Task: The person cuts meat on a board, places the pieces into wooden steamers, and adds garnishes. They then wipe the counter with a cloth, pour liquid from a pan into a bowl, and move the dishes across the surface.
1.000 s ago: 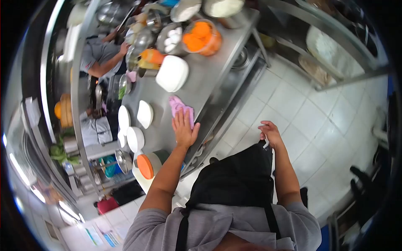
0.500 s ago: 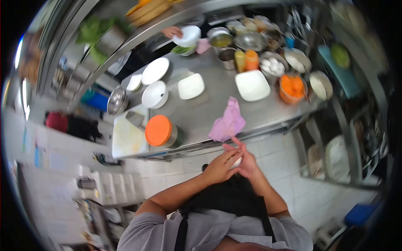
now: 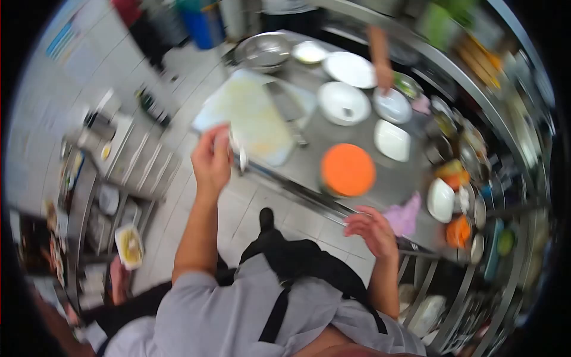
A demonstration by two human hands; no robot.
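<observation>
My left hand (image 3: 213,160) is raised in front of the table edge, its fingers pinched on a small white curved piece (image 3: 239,150), too blurred to name. Behind it lies a stained white cutting board (image 3: 241,116) with a wide-bladed knife (image 3: 284,102) at its right side. My right hand (image 3: 373,231) hovers by the front edge with fingers apart and holds nothing. Just beyond it a pink cloth (image 3: 404,215) lies at the table edge. A container with an orange lid (image 3: 348,170) stands between my hands, farther in.
Across the steel table, another person's hand (image 3: 383,77) reaches to a white bowl (image 3: 393,107). White plates (image 3: 350,68), a white bowl (image 3: 344,102) and a metal bowl (image 3: 264,51) stand along the far side. At lower left, someone holds a food tray (image 3: 129,246).
My hands, together around something white before, are now apart. The left has moved out to the left with the white piece. My view has turned left, and a person with a tray appears.
</observation>
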